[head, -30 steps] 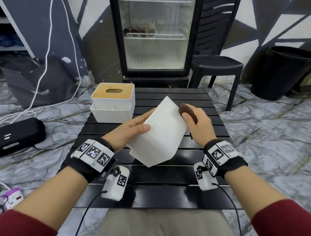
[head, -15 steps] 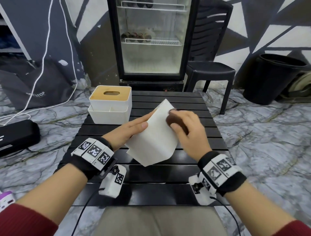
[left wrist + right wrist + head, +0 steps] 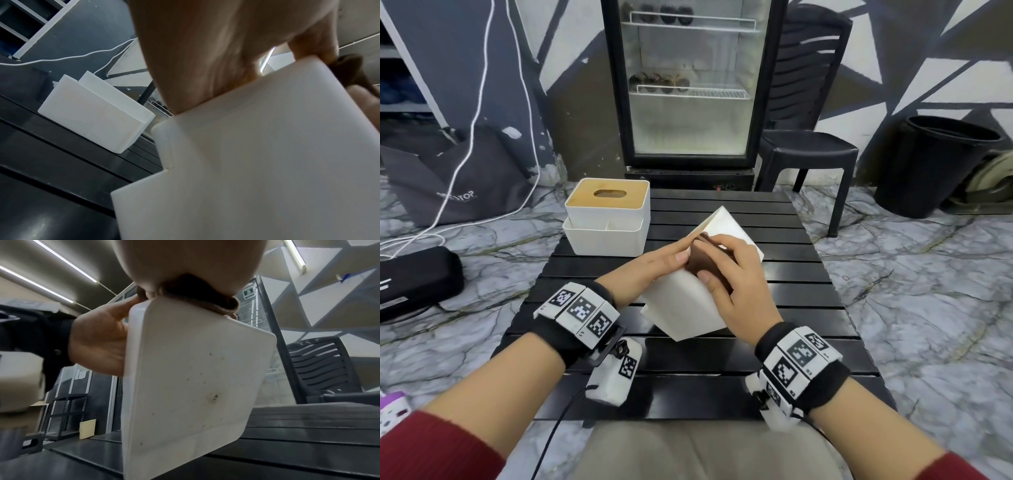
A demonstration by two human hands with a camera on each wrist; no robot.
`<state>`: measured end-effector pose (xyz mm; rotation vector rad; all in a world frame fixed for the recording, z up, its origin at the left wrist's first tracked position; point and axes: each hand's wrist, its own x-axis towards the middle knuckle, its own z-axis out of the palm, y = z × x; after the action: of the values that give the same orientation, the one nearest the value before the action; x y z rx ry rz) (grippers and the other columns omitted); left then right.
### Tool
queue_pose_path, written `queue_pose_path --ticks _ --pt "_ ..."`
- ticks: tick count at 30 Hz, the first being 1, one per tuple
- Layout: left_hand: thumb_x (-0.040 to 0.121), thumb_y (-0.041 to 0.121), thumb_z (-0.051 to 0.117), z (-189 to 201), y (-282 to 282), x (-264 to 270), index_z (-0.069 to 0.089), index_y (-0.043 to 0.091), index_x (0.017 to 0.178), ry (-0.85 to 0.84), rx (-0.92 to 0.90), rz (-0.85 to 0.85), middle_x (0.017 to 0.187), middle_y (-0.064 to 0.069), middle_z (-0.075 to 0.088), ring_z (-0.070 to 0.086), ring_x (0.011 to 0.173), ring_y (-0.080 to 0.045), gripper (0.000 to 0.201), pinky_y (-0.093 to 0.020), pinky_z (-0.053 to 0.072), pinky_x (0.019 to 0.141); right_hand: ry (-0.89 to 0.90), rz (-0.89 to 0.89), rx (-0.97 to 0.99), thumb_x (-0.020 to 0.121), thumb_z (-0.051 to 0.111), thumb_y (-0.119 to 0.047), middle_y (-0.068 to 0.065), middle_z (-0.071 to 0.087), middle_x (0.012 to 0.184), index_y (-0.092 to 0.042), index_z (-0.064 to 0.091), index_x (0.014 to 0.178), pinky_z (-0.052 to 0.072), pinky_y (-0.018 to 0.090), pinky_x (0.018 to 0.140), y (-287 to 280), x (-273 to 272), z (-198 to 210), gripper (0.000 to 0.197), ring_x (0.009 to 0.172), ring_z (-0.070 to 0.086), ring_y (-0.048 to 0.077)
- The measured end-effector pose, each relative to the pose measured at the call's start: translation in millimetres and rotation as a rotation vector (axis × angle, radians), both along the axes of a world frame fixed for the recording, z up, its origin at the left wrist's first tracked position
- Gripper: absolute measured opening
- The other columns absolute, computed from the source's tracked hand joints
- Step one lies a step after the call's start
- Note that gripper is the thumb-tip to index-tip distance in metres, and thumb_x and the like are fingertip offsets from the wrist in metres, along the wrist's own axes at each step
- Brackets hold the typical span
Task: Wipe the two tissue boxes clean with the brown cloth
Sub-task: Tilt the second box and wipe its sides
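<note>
White tissue box is held tilted above the near-middle of the black slatted counter, one corner pointing far, bottom edge close to the slats; whether it touches them is hard to tell from the head view. Left hand lies flat along the box's left face, fingers straight, bracing it, thumb on the near side. Right hand is curled over the brown cloth, pressing it onto the upper face of the box. In the right wrist view the cloth bunches under the palm at the box's top edge, and the box's flat panel shows small brown specks and a stain. The box looks like a rigid thin-walled plastic shell, probably light and hollow, smooth and a bit slippery, so it likely wants bracing on opposite faces or along an edge rather than a fingertip pinch; hard squeezing could flex the walls. The cloth is soft and floppy, it wads up easily, best kept balled under the fingers with flat pressure. The second tissue box, white with a wooden slotted lid, sits on the far-left part of the counter, well apart from both hands, untouched. It looks bulkier and is probably steadier wiped in place with one hand holding a side. Left wrist view shows that box beyond the held one.
</note>
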<state>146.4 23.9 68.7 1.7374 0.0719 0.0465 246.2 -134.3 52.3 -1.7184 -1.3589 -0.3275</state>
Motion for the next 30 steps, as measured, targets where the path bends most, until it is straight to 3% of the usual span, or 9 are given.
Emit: queue_pose_path --ticks 6,12,18,23,27,30 --pt "0.088 0.051 0.049 -2 6 1 0.031 0.045 0.143 0.029 -0.019 -0.001 0.143 0.01 0.048 0.047 0.129 -0.015 0.057 -0.043 0.03 0.11 0.052 -0.062 0.045 0.085 0.054 -0.02 0.006 0.051 0.121 -0.015 0.056 0.123 0.032 0.033 0.095 14 22 0 0.038 0.106 0.035 0.01" --pt "0.086 0.051 0.051 -1 6 4 0.031 0.046 0.142 0.026 0.001 -0.015 0.142 0.013 0.047 0.047 0.129 -0.013 0.06 -0.036 0.033 0.102 0.128 -0.111 0.025 0.085 0.049 -0.022 0.008 0.049 0.122 -0.014 0.055 0.124 0.029 0.03 0.096 23 46 4 0.04 0.11 0.04 0.022" --pt "0.086 0.046 0.051 -3 8 3 0.032 0.045 0.142 0.014 -0.021 -0.007 0.142 0.014 0.046 0.047 0.129 -0.011 0.059 -0.032 0.035 0.098 0.182 -0.141 -0.029 0.088 0.047 -0.025 0.008 0.048 0.122 -0.014 0.052 0.126 0.026 0.027 0.097 33 64 9 0.041 0.113 0.038 0.022" --pt "0.084 0.049 0.053 -4 11 3 0.034 0.045 0.141 0.01 -0.025 0.002 0.142 0.019 0.046 0.047 0.129 -0.009 0.061 -0.022 0.042 0.097 0.211 -0.124 -0.1 0.093 0.046 -0.019 0.004 0.05 0.121 -0.021 0.048 0.129 0.027 0.027 0.092 36 73 13 0.036 0.112 0.037 0.021" --pt "0.084 0.047 0.052 -7 12 3 0.035 0.043 0.142 -0.007 -0.032 0.017 0.143 0.017 0.045 0.045 0.13 -0.01 0.061 -0.033 0.034 0.103 0.259 -0.117 -0.159 0.094 0.043 -0.021 0.003 0.051 0.121 -0.023 0.047 0.129 0.027 0.026 0.09 35 80 15 0.035 0.115 0.038 0.02" --pt "0.084 0.048 0.053 -7 12 3 0.037 0.045 0.14 -0.007 -0.034 0.012 0.142 0.018 0.046 0.046 0.129 -0.009 0.058 -0.021 0.041 0.098 0.289 -0.109 -0.17 0.094 0.043 -0.021 0.002 0.052 0.118 -0.023 0.047 0.129 0.027 0.026 0.091 30 84 13 0.035 0.115 0.041 0.021"
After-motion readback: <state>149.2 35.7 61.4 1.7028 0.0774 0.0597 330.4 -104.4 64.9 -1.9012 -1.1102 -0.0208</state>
